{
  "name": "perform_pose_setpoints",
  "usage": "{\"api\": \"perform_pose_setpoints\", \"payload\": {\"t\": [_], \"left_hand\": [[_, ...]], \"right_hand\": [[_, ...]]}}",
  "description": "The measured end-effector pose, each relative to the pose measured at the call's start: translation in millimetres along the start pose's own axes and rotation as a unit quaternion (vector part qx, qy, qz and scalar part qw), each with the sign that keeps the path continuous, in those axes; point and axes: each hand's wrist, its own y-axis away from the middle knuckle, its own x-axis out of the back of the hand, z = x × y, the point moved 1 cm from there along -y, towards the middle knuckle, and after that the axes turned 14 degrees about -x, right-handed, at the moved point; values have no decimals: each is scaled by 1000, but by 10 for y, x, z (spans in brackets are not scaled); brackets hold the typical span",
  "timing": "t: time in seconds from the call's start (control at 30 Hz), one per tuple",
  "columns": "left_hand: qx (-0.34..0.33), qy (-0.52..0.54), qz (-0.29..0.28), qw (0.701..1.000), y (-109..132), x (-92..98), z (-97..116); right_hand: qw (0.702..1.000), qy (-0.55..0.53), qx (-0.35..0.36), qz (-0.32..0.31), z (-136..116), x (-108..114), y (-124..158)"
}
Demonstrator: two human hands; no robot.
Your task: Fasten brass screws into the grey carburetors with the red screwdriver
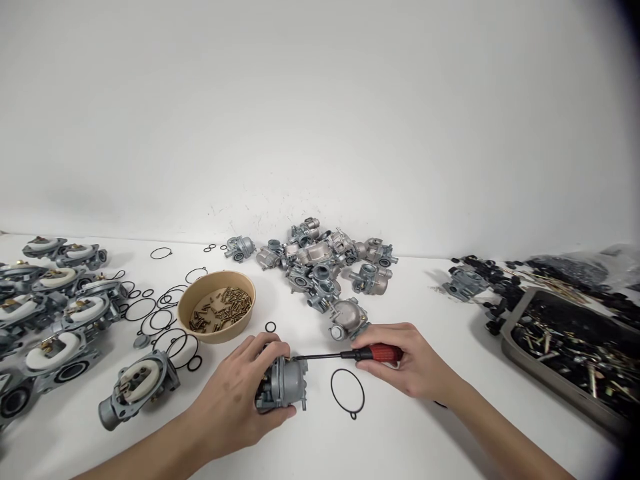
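In my left hand is a grey metal carburetor, lying on its side with its rounded bowl toward the right. The fingers wrap over its top and the thumb presses from below. My right hand grips the red and black handle of a screwdriver. The shaft points left and its tip meets the upper edge of the carburetor; the screw there is too small to make out. On the table between the hands lies a black rubber gasket ring with a small loop.
A tan bowl holds many small brass screws. Several carburetors form a pile at the back. Open carburetor bodies with white floats stand at left among black rings. At right is a metal tray of mixed small parts.
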Motion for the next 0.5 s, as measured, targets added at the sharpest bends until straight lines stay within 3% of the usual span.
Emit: {"api": "perform_pose_setpoints", "payload": {"t": [0.5], "left_hand": [[-2,0,-2,1000,-2,5,6]], "right_hand": [[1000,1,15,7,14,-32,-2]]}}
